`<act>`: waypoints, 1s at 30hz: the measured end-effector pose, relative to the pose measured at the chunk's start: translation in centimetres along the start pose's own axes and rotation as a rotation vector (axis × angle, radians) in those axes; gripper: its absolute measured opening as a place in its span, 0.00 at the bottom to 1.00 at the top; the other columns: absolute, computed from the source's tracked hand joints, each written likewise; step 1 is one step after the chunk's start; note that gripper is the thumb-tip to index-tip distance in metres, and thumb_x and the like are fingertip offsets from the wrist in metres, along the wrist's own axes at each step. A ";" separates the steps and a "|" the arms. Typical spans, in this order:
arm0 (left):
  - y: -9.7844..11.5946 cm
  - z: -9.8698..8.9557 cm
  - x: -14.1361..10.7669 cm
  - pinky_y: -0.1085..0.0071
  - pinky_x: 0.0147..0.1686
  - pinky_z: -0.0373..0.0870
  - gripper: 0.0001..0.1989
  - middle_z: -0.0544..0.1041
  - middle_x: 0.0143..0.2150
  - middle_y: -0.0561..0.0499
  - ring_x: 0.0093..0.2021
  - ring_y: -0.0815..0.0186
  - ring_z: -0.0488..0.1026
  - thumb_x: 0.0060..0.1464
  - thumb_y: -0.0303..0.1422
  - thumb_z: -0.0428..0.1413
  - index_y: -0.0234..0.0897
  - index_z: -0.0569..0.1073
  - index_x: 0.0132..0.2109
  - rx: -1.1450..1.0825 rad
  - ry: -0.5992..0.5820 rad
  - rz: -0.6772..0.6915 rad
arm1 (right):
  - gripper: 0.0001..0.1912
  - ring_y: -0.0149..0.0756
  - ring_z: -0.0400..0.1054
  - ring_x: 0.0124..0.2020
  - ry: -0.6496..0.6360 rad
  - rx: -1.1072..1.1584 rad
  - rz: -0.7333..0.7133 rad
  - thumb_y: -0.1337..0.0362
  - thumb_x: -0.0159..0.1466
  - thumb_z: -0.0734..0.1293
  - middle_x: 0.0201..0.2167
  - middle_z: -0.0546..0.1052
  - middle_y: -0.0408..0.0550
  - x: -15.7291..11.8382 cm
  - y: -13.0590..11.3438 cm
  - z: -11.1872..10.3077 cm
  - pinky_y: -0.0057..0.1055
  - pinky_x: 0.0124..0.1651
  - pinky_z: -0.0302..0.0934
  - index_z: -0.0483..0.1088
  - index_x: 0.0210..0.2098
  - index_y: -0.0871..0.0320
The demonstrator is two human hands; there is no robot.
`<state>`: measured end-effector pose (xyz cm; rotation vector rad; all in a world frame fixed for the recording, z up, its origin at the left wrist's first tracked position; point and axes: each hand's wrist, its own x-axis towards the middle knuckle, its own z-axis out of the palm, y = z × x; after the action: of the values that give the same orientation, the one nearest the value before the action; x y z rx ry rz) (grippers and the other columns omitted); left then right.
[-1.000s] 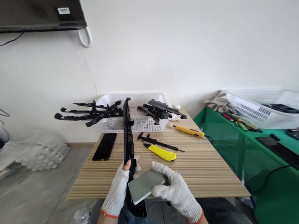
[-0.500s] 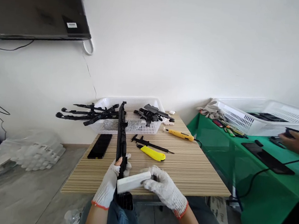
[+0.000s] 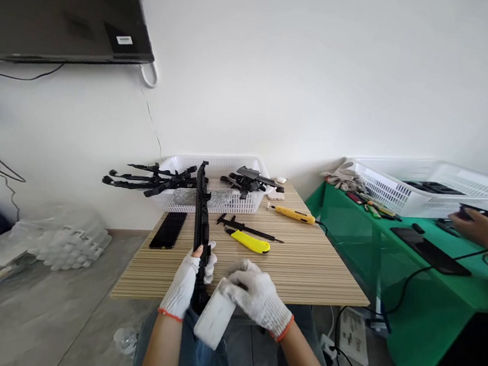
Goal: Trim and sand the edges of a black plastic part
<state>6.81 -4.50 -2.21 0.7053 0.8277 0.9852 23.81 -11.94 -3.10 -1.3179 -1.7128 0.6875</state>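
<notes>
My left hand (image 3: 186, 279), in a white knit glove with a bare thumb tip, is closed round a long black plastic strip (image 3: 202, 213) that stands up steeply over the near table edge. The strip's lower end drops toward my lap. My right hand (image 3: 255, 295), gloved too, grips a white rectangular block (image 3: 215, 316) by its upper end. This block slants down beside the strip's lower part; whether they touch I cannot tell. Beyond my hands lie a yellow utility knife (image 3: 249, 241) and a black caliper (image 3: 250, 229).
A white basket (image 3: 241, 206) at the wall holds several black plastic parts. On the table are a phone (image 3: 168, 230) and a yellow pen-like power tool (image 3: 293, 214). To the right, a co-worker's hand (image 3: 477, 226) holds a dark part over a green-covered table (image 3: 415, 308).
The white block has turned from nearly level, across the strip, to slanting steeply downward with its broad face showing. My right hand has rotated with it. My left hand keeps its hold.
</notes>
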 end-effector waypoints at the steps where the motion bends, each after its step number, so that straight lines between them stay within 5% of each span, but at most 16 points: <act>1: -0.1 0.0 0.0 0.78 0.13 0.50 0.23 0.69 0.20 0.59 0.14 0.75 0.60 0.48 0.43 0.64 0.32 0.70 0.46 -0.003 0.005 0.000 | 0.13 0.37 0.69 0.42 0.049 0.043 0.032 0.56 0.65 0.66 0.39 0.76 0.48 0.0 0.1 -0.1 0.31 0.45 0.61 0.77 0.31 0.55; 4: -0.2 0.0 0.1 0.78 0.13 0.50 0.24 0.68 0.20 0.59 0.14 0.75 0.61 0.47 0.43 0.64 0.32 0.70 0.46 -0.013 0.021 0.002 | 0.16 0.36 0.68 0.38 0.113 0.164 0.096 0.53 0.66 0.64 0.34 0.74 0.47 0.0 0.4 -0.4 0.30 0.42 0.62 0.76 0.31 0.57; 8: -0.4 0.0 0.1 0.78 0.13 0.51 0.24 0.70 0.21 0.58 0.14 0.74 0.61 0.49 0.43 0.63 0.32 0.70 0.47 -0.016 0.029 0.005 | 0.15 0.35 0.67 0.36 -0.034 0.222 0.040 0.53 0.63 0.68 0.32 0.74 0.47 0.0 0.8 -0.7 0.30 0.40 0.61 0.77 0.30 0.58; 12: -0.4 0.0 0.0 0.78 0.13 0.51 0.23 0.70 0.21 0.58 0.14 0.75 0.61 0.49 0.43 0.63 0.32 0.70 0.46 -0.014 0.027 0.004 | 0.15 0.36 0.68 0.36 0.037 0.261 0.089 0.53 0.64 0.67 0.33 0.75 0.48 -0.2 0.7 -0.8 0.30 0.39 0.62 0.78 0.32 0.58; 16: -0.3 0.0 0.1 0.77 0.12 0.51 0.22 0.69 0.20 0.59 0.13 0.75 0.60 0.47 0.43 0.64 0.33 0.71 0.44 -0.005 0.015 -0.013 | 0.11 0.35 0.69 0.36 -0.115 0.181 -0.002 0.55 0.62 0.70 0.34 0.76 0.47 -0.4 0.4 -1.1 0.30 0.40 0.61 0.79 0.31 0.57; 20: -0.4 0.2 0.0 0.77 0.12 0.52 0.26 0.70 0.20 0.58 0.14 0.75 0.61 0.43 0.45 0.66 0.33 0.71 0.44 -0.007 0.017 -0.011 | 0.15 0.36 0.68 0.36 -0.012 0.224 0.077 0.53 0.63 0.67 0.33 0.74 0.48 -0.4 0.2 -1.3 0.30 0.39 0.62 0.78 0.32 0.58; 24: -0.4 0.4 -0.1 0.78 0.12 0.50 0.29 0.68 0.19 0.59 0.13 0.75 0.60 0.42 0.46 0.66 0.31 0.72 0.46 -0.008 0.015 -0.001 | 0.12 0.35 0.67 0.36 -0.206 0.175 0.024 0.54 0.61 0.70 0.33 0.74 0.45 -0.6 -0.1 -1.3 0.30 0.39 0.60 0.79 0.32 0.55; 28: -0.4 0.2 -0.1 0.78 0.12 0.52 0.28 0.71 0.21 0.57 0.14 0.75 0.61 0.41 0.46 0.67 0.32 0.72 0.45 -0.005 0.009 -0.010 | 0.17 0.35 0.64 0.33 0.017 0.259 0.101 0.50 0.62 0.68 0.28 0.71 0.45 -0.5 0.1 -1.2 0.30 0.37 0.59 0.75 0.27 0.58; 30: -0.3 0.2 -0.1 0.78 0.12 0.53 0.28 0.71 0.21 0.57 0.14 0.75 0.61 0.41 0.45 0.68 0.33 0.72 0.45 -0.001 0.005 -0.015 | 0.18 0.34 0.62 0.32 0.002 0.250 0.087 0.51 0.62 0.67 0.26 0.70 0.44 -0.4 0.1 -1.2 0.30 0.37 0.58 0.72 0.25 0.58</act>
<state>7.06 -4.72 -2.38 0.6951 0.8357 0.9738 24.95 -12.37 -2.74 -1.2212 -1.5185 0.9184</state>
